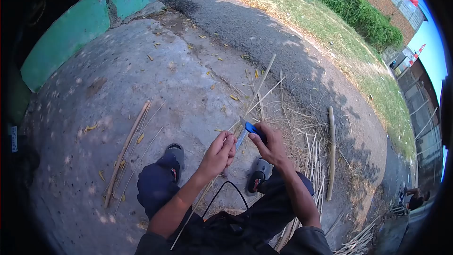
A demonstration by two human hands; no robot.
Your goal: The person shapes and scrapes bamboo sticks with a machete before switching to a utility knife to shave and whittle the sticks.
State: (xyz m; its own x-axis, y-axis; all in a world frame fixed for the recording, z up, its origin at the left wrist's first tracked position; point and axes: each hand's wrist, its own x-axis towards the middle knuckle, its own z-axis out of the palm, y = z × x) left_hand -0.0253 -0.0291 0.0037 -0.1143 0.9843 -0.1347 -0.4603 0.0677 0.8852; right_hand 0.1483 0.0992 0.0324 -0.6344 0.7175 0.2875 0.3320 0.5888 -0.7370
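Observation:
My right hand point(270, 147) is closed around a blue utility knife point(255, 130), its short blade pointing up and to the left. Beside it, my left hand point(219, 153) pinches a thin bamboo strip point(192, 211). One end of the strip trails down past my left forearm; beyond the fingers it runs up near the knife blade, among other strips, so its far end is hard to pick out. A pale blue-grey object point(241, 138) shows between the two hands; what it is I cannot make out.
Split bamboo strips point(312, 160) lie in a heap at the right, beside a thick bamboo piece point(331, 153). Another bamboo piece point(126, 155) rests on the concrete at the left. My sandalled feet point(174, 160) flank the hands. Far right, a person point(416, 201) sits.

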